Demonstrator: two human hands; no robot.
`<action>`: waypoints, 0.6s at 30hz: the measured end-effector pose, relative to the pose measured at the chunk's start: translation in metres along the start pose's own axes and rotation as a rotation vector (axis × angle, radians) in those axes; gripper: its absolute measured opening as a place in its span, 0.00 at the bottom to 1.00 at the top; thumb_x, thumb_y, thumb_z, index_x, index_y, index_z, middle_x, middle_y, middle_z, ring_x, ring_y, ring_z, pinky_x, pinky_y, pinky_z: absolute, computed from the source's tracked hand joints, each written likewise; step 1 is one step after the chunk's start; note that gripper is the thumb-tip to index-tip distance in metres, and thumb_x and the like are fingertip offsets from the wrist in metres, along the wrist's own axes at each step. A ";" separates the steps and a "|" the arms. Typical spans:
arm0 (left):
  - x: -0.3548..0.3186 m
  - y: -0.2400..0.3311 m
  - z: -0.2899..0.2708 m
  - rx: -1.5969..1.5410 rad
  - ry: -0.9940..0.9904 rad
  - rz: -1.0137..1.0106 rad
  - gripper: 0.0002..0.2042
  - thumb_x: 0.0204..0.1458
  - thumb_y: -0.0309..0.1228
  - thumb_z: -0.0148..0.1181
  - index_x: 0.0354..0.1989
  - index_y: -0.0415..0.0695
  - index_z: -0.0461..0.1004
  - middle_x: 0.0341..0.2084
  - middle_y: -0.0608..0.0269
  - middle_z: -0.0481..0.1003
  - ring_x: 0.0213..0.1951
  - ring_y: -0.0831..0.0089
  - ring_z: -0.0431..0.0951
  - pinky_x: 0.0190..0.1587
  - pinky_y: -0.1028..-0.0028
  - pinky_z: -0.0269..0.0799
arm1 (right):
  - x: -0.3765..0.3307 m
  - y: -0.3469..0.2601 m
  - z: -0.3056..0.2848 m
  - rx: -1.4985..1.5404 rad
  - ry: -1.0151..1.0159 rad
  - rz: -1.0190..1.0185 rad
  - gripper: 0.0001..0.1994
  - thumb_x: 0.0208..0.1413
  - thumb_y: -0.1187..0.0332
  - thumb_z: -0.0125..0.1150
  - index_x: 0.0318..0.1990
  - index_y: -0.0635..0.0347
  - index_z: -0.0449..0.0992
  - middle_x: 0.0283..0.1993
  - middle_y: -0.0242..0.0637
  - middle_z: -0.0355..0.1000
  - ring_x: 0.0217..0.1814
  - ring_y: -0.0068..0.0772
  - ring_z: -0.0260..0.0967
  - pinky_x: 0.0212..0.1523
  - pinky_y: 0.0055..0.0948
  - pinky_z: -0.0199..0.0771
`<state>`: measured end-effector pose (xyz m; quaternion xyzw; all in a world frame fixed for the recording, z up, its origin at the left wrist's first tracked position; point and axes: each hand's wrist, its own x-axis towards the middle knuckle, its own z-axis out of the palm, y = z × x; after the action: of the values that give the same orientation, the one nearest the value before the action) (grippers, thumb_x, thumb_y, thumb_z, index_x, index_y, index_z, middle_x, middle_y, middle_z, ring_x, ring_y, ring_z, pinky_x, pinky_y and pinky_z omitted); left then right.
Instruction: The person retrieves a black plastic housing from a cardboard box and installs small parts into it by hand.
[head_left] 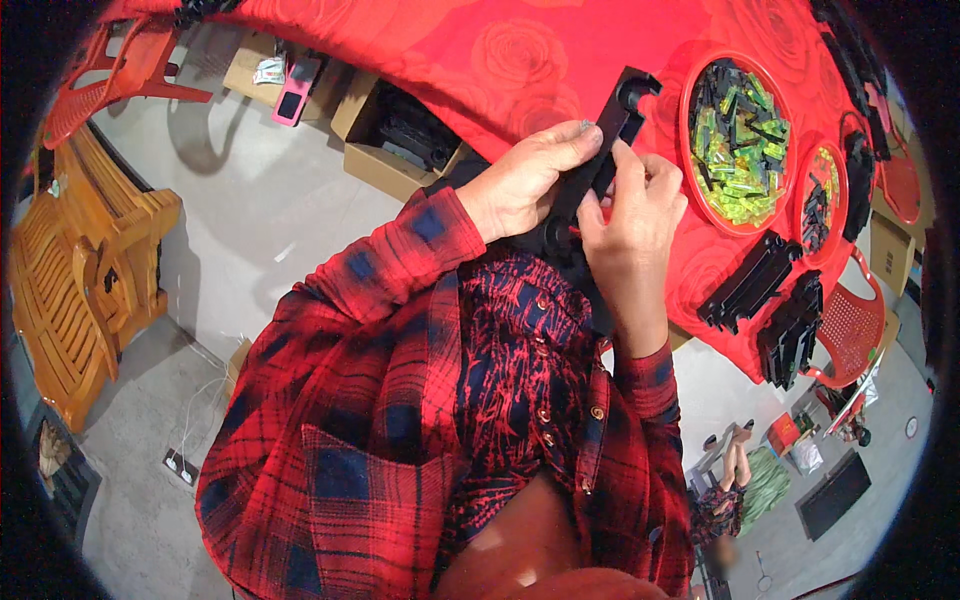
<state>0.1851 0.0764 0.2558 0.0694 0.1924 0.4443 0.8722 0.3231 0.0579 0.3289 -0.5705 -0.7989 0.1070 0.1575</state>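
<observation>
A long black plastic part (627, 118) with a hooked, notched far end is held slantwise between my hands, above the near edge of the red table. My left hand (532, 175) grips it from the left, thumb laid along its upper face. On the other side my right hand (636, 205) has its fingers bent against the part, near its middle. Whether a small piece sits between those right fingertips is hidden. The part's near end lies in shadow against my dark clothing.
On the red rose-patterned tablecloth (520, 60), a red tray (688, 165) holds yellow-green and black small pieces. A smaller red tray (842, 190) holds dark pieces. Black long parts (745, 280) lie stacked nearby. A cardboard box (385, 172) of black parts stands left, beyond a wooden chair (90, 270).
</observation>
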 end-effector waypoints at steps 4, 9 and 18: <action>-0.003 0.001 0.005 0.041 0.079 -0.029 0.13 0.66 0.38 0.49 0.51 0.44 0.72 0.43 0.68 0.76 0.46 0.76 0.75 0.50 0.73 0.72 | 0.002 0.003 0.000 -0.016 -0.022 -0.041 0.30 0.40 0.72 0.68 0.56 0.62 0.68 0.46 0.45 0.64 0.50 0.45 0.64 0.49 0.43 0.58; -0.005 0.000 0.006 0.006 0.104 -0.066 0.12 0.66 0.36 0.50 0.51 0.44 0.72 0.42 0.68 0.76 0.44 0.76 0.76 0.48 0.72 0.74 | 0.000 0.008 0.003 -0.002 -0.033 -0.046 0.29 0.39 0.71 0.69 0.53 0.61 0.68 0.46 0.44 0.64 0.49 0.45 0.65 0.49 0.43 0.57; 0.000 -0.007 0.000 0.075 0.183 -0.041 0.12 0.65 0.35 0.51 0.49 0.41 0.71 0.39 0.66 0.76 0.40 0.75 0.77 0.46 0.71 0.76 | -0.006 0.014 0.007 0.061 -0.035 -0.026 0.26 0.40 0.69 0.69 0.50 0.59 0.70 0.47 0.40 0.66 0.49 0.40 0.64 0.48 0.41 0.55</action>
<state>0.1910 0.0723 0.2539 0.0571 0.2893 0.4231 0.8567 0.3348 0.0572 0.3169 -0.5533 -0.8052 0.1391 0.1620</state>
